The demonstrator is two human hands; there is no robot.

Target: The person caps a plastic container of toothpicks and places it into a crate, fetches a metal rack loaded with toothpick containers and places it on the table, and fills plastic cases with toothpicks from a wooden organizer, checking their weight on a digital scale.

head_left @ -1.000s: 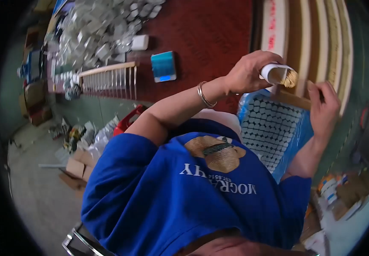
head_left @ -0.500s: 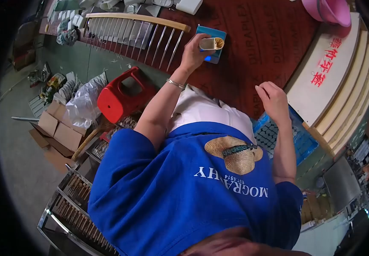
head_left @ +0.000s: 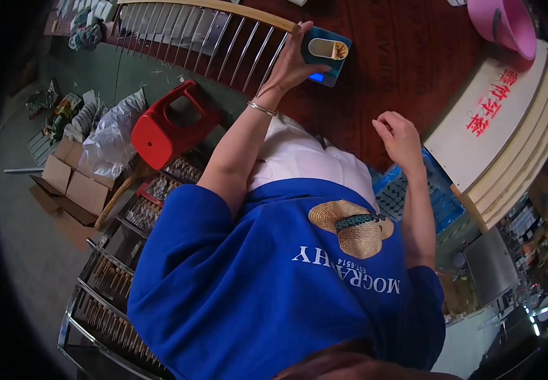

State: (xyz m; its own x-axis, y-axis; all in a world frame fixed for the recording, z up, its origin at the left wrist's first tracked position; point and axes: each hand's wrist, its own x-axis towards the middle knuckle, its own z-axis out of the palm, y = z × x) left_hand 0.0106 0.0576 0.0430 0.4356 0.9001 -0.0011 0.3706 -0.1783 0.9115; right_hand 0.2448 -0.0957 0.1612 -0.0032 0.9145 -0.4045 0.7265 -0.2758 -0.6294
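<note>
A blue digital scale (head_left: 330, 77) with a lit display lies on the dark red tabletop. On it rests a small pale oval container (head_left: 320, 47), with tan toothpick-like sticks (head_left: 339, 50) showing at its right end. My left hand (head_left: 290, 63) is open beside the scale, its thumb and fingers spread around the container's left side without gripping it. Over the table's near edge hovers my right hand (head_left: 402, 140), its fingers loosely curled together and nothing visible in them. Below it is a blue tray (head_left: 445, 199) holding several small, light pieces.
A wooden rack with metal rods (head_left: 217, 5) stands just left of the scale. To the right are stacked curved boards with red writing (head_left: 476, 120) and a pink bucket (head_left: 508, 28). A red stool (head_left: 154, 136), cardboard box (head_left: 74, 171) and metal rack (head_left: 87, 278) occupy the left side.
My left hand has let go of the oval container, which now rests on the scale. My right hand's fingers have curled in more. The whole view has shifted slightly.
</note>
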